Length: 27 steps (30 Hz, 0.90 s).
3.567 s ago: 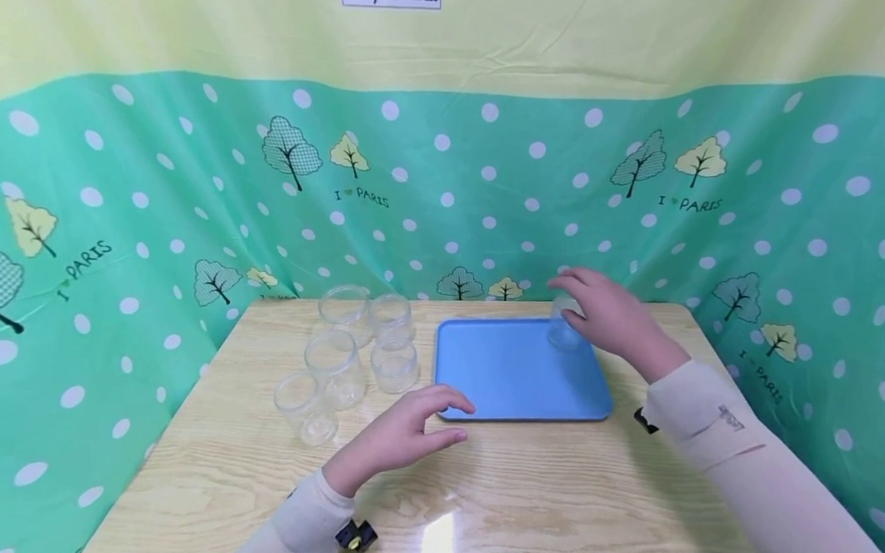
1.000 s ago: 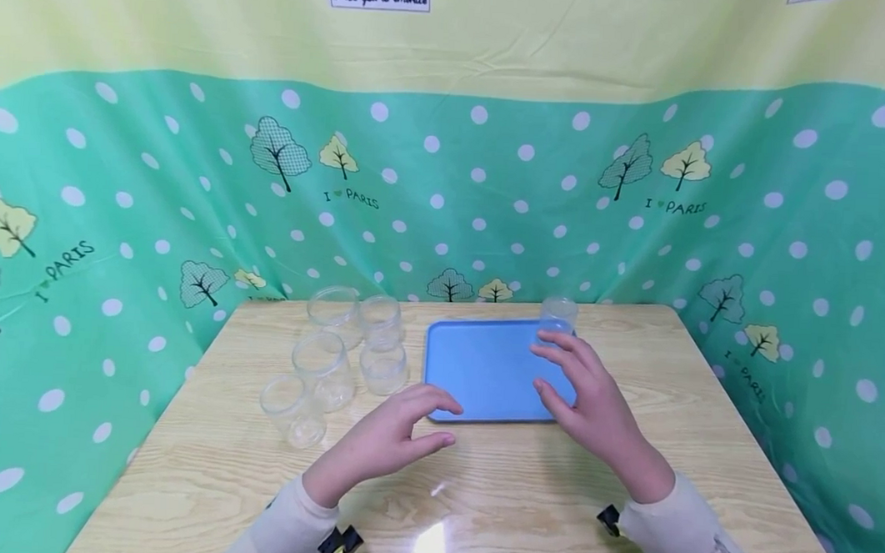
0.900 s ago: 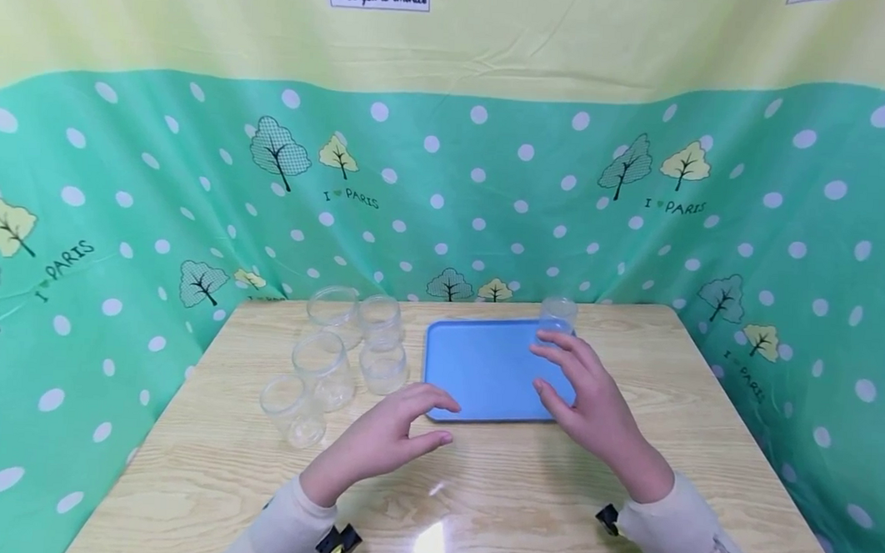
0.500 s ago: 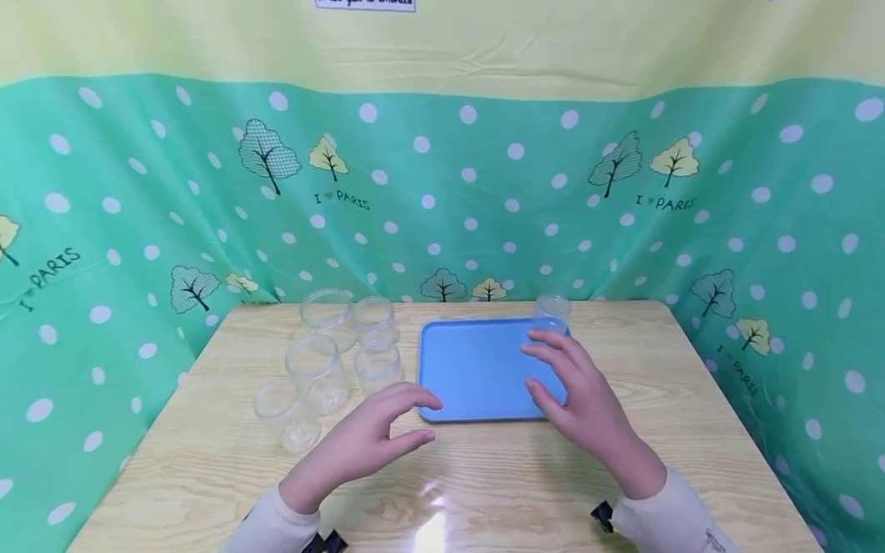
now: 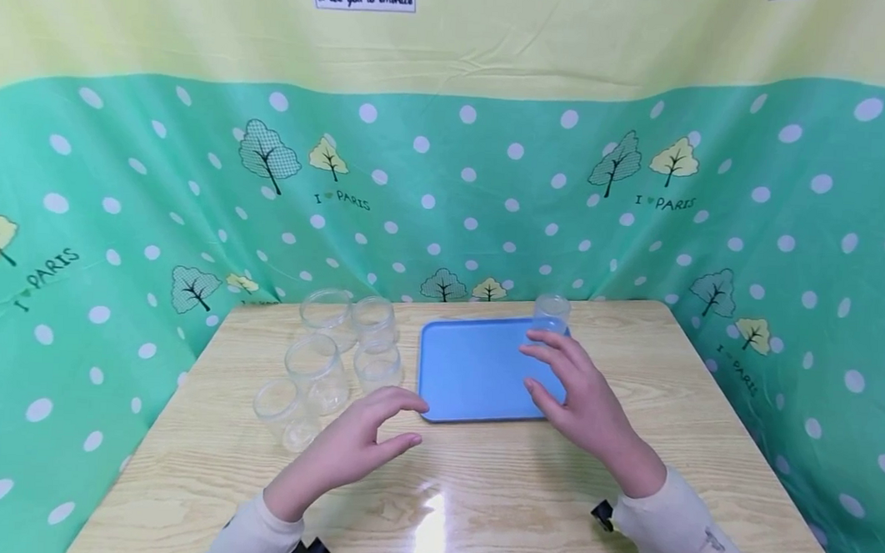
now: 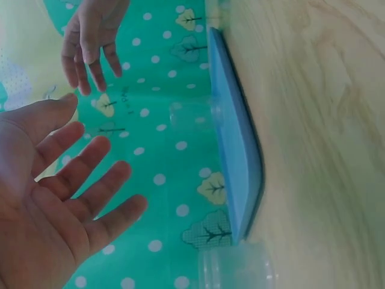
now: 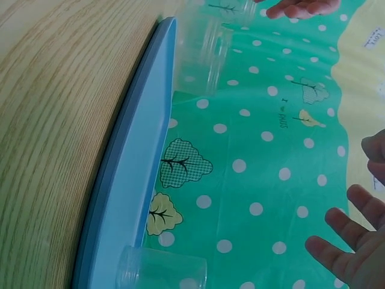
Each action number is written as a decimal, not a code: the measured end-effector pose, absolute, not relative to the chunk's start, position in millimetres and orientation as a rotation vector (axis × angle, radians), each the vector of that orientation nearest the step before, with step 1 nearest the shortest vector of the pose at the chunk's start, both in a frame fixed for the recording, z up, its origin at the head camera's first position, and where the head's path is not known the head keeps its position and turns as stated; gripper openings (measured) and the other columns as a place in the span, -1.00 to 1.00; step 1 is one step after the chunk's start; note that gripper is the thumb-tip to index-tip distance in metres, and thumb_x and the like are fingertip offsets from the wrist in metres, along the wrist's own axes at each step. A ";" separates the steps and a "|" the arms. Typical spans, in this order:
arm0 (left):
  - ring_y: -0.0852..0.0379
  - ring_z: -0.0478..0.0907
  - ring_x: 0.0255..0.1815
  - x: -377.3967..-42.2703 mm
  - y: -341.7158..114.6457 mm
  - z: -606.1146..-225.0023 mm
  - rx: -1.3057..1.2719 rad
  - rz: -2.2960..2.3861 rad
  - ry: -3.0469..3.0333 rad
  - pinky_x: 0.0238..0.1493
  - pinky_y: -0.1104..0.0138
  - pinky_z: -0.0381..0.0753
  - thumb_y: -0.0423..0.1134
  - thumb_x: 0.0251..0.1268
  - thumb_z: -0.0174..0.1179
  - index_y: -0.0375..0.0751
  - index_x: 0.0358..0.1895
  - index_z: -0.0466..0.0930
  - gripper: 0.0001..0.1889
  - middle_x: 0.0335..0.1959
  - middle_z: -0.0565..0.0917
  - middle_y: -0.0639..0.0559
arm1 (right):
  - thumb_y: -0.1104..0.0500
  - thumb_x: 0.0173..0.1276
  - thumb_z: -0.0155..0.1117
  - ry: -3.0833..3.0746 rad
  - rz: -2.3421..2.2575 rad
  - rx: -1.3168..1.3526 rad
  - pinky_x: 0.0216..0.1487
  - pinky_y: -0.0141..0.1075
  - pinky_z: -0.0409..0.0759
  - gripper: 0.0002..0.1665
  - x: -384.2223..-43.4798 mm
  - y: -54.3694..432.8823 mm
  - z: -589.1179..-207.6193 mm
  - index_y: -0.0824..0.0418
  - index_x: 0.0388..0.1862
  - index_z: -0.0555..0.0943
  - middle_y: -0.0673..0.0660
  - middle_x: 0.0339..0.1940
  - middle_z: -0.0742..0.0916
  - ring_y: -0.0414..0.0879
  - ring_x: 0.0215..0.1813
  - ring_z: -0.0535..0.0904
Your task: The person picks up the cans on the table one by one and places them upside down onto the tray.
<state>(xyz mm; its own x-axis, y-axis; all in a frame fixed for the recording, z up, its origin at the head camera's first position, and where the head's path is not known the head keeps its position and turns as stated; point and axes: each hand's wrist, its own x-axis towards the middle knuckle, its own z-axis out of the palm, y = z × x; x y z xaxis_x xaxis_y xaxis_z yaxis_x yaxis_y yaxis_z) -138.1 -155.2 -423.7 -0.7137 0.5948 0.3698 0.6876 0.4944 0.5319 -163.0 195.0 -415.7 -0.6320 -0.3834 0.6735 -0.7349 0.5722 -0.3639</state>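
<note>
My left hand (image 5: 347, 443) hovers over the table just right of the clear cups, its fingers apart and nothing in its grasp. My right hand (image 5: 589, 405) is held over the right front part of a blue tray (image 5: 475, 378), also holding nothing, with fingers loosely spread. On the tray's far right corner stands one clear cup (image 5: 552, 309), partly hidden behind the right fingers; the right wrist view shows this cup (image 7: 162, 270) upright on the tray. Nearest the left hand are a clear cup (image 5: 276, 401) and a taller, wider one (image 5: 314, 362), both upright.
Further clear cups stand left of the tray: a wide one (image 5: 326, 310), a narrower one (image 5: 374, 316) and a short one (image 5: 378, 365). The wooden table (image 5: 490, 513) meets a green dotted curtain (image 5: 476, 203) at the back and sides.
My right hand, earlier at the cup on the tray's far right corner, has let go and drawn back toward me. My left hand has moved slightly left toward the cups; the view has shifted a little.
</note>
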 end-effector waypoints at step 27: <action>0.14 0.56 0.25 -135.5 -220.4 -390.7 -0.813 -0.817 -2.702 0.22 0.09 0.63 -0.15 0.35 0.40 0.09 0.22 0.59 -0.59 0.18 0.62 0.24 | 0.27 0.28 0.48 -2.265 0.841 0.926 0.41 -0.37 0.43 -0.40 -162.9 192.6 -418.5 0.15 0.32 0.58 0.18 0.38 0.57 0.07 0.41 0.47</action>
<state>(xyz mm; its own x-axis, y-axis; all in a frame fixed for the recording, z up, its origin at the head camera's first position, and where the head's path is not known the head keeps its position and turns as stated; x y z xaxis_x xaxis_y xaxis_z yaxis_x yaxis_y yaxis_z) -135.5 -220.4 -390.7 -0.8276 0.4478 0.3384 0.5602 0.6952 0.4504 -162.9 192.6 -418.5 -0.6135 -0.4089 0.6756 -0.7507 0.5676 -0.3381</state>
